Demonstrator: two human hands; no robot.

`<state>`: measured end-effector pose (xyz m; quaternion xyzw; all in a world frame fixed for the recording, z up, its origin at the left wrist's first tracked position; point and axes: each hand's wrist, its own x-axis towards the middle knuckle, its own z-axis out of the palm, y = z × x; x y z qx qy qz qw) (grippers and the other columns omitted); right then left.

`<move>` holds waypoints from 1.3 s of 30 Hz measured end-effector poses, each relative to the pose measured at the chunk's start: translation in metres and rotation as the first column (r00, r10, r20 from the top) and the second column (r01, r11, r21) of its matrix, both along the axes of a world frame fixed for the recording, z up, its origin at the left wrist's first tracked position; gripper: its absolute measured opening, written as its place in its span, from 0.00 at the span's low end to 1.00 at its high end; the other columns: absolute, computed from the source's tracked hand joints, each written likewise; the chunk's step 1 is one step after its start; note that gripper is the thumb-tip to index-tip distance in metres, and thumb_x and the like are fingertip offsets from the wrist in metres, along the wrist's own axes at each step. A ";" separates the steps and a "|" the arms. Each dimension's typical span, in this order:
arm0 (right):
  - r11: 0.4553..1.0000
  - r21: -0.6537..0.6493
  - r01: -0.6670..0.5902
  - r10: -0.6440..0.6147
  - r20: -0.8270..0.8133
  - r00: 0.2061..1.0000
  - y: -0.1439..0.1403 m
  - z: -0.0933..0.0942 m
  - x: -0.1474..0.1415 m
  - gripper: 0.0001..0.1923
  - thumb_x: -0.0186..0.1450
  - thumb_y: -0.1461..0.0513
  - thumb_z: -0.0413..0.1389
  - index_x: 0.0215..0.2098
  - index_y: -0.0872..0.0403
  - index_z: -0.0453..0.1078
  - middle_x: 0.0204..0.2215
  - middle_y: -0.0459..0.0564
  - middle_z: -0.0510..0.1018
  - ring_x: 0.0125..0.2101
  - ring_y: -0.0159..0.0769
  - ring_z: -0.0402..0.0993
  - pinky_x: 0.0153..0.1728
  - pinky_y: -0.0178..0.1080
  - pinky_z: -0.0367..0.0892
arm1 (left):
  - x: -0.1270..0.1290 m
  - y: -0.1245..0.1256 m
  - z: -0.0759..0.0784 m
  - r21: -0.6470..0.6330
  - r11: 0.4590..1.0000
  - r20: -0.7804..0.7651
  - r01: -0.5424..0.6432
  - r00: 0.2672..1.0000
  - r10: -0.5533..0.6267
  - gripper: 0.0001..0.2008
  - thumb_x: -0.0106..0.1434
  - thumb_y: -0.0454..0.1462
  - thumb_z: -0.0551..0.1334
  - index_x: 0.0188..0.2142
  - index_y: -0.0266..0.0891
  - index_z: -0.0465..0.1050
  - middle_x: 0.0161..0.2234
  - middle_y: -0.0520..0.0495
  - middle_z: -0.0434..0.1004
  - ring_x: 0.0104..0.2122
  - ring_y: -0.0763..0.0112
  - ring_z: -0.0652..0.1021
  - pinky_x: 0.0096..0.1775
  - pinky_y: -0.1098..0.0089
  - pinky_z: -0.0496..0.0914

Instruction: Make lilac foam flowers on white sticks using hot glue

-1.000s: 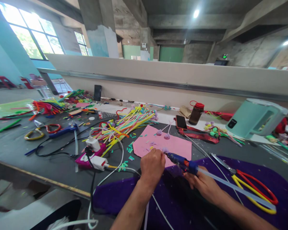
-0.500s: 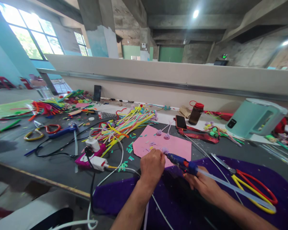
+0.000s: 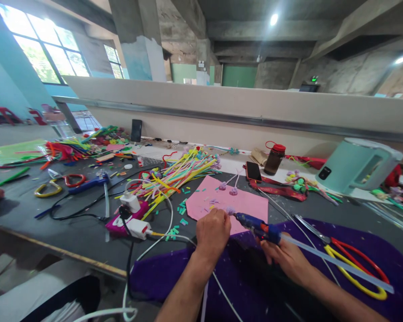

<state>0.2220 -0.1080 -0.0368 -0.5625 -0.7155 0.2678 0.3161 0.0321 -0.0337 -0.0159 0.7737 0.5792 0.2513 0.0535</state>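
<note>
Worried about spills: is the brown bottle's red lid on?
On: the red lid caps the upright brown bottle beside the black phone.

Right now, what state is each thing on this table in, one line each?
left hand: closed on a small lilac piece
right hand: gripping the blue glue gun, nozzle at the piece
glue stick: sticking out the gun's back
scissors: lying flat
bottle: upright, capped
phone: screen dark

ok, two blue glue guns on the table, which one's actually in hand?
The glue gun at the near edge, over the purple cloth: the right hand grips it. The other glue gun lies untouched further left, beside the red-handled scissors.
</note>
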 end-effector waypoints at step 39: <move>0.996 0.094 0.013 0.023 -0.373 0.927 0.027 0.030 -0.028 0.07 0.60 0.60 0.54 0.27 0.56 0.69 0.19 0.42 0.69 0.20 0.28 0.65 0.22 0.30 0.60 | -0.001 0.001 0.006 -0.328 0.785 0.864 0.525 0.503 0.024 0.10 0.49 0.40 0.65 0.21 0.35 0.70 0.15 0.57 0.63 0.16 0.81 0.60 0.20 0.76 0.54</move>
